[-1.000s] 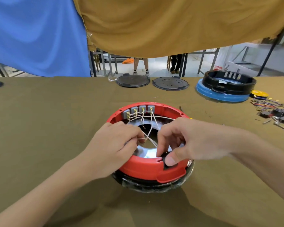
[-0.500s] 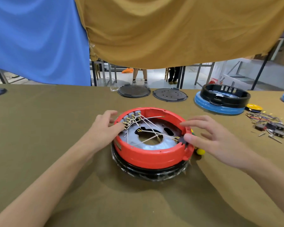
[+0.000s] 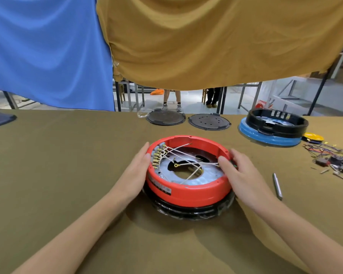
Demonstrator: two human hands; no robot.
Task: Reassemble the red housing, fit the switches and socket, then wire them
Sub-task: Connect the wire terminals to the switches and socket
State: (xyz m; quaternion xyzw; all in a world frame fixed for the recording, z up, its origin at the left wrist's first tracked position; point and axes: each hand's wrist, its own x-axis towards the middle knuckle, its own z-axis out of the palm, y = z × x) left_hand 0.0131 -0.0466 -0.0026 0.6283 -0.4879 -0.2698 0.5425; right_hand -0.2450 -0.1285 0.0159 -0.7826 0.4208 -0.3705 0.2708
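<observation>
Since half a second ago I see both hands closed in flat against the red housing (image 3: 188,191), left hand (image 3: 136,173) fingers straight on its side, right hand (image 3: 244,175) thumb over the rim, neither grip curled round it, side label (image 3: 160,187) unreadable.

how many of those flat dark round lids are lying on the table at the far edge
2. One lid lies at the far edge straight behind the red housing; the other, with small holes, lies just to its right, before the blue-and-black housing. None seem hidden.
</observation>
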